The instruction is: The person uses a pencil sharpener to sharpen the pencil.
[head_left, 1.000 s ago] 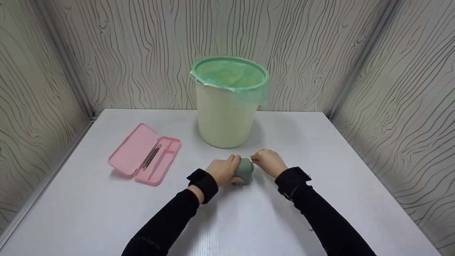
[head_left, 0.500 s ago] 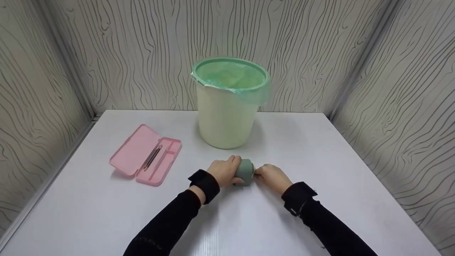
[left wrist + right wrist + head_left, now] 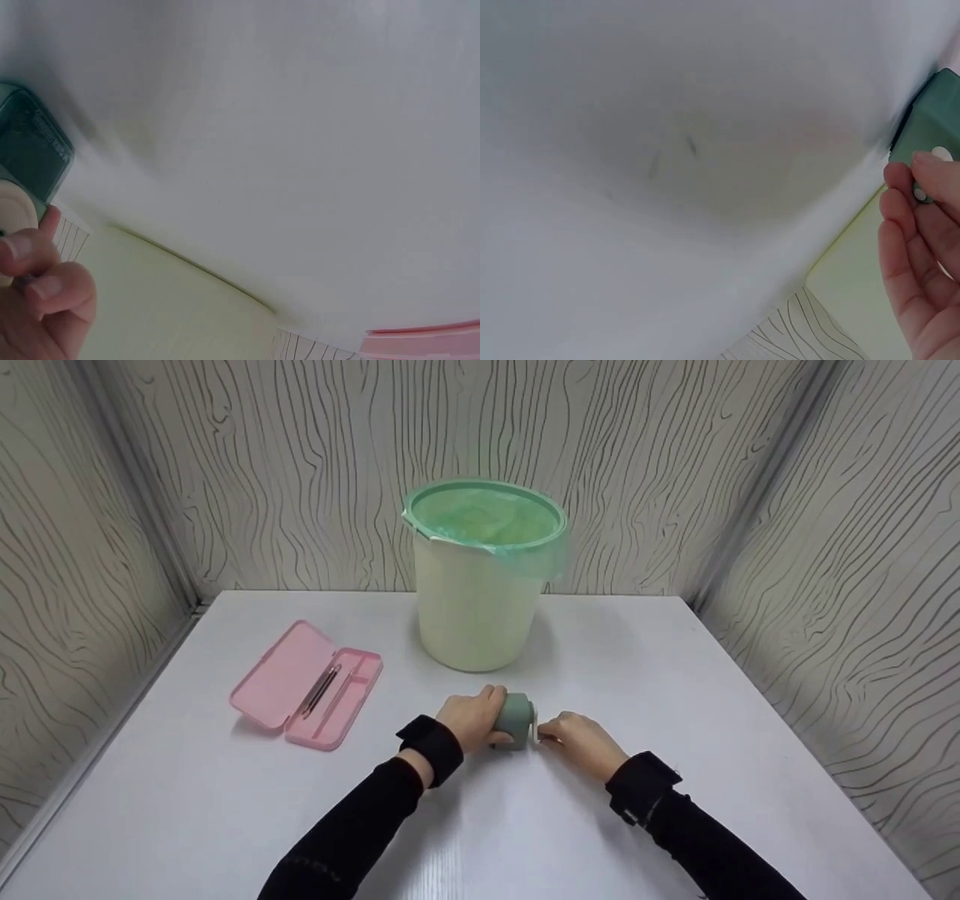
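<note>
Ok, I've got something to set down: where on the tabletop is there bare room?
Bare: the tabletop between the bin, right hand and right wall. Also bare: the near left, bordered by the pink case and left sleeve. Crowded: the middle, where left hand and right hand hold the green crank device in front of the bin.

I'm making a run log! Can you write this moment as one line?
left grip: holds green device; right grip: pinches crank knob; pink case: open; bin: behind device

Grey-green device (image 3: 514, 721), pink case (image 3: 281, 679), pale-green bin (image 3: 476, 615), white table (image 3: 675, 697), black sleeves (image 3: 352, 825), wood-grain-patterned walls (image 3: 300, 472)
</note>
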Motion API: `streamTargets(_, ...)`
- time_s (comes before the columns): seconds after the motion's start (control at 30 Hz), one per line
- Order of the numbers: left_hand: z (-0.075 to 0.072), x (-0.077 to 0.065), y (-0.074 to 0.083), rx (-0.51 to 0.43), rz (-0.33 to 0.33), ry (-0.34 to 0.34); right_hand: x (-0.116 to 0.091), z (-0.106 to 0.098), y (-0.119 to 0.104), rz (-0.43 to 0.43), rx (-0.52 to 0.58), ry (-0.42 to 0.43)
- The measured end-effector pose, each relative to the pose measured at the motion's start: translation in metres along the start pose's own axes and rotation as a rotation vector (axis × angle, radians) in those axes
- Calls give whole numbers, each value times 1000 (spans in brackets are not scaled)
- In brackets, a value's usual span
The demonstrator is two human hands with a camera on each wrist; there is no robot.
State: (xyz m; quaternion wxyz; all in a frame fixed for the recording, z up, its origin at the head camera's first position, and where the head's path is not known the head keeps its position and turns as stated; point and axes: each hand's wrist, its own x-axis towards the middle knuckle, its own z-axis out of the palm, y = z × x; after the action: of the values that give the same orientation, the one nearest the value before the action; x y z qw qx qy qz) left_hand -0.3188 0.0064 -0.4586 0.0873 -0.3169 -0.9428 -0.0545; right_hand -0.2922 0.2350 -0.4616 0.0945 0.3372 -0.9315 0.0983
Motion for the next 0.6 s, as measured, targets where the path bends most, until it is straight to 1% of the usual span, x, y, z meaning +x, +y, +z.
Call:
streamTargets(0.3,0,1,0,4,-19,-11,-6,-6,-3,-19,32,37)
streamTargets(0.47,-2,2,0,10,-25,-46,-11,-13,-5,-39,27,53)
streamTargets(0.6,-2,2,3,-6,-30,-70,-15,-17,-6,-35,29,87)
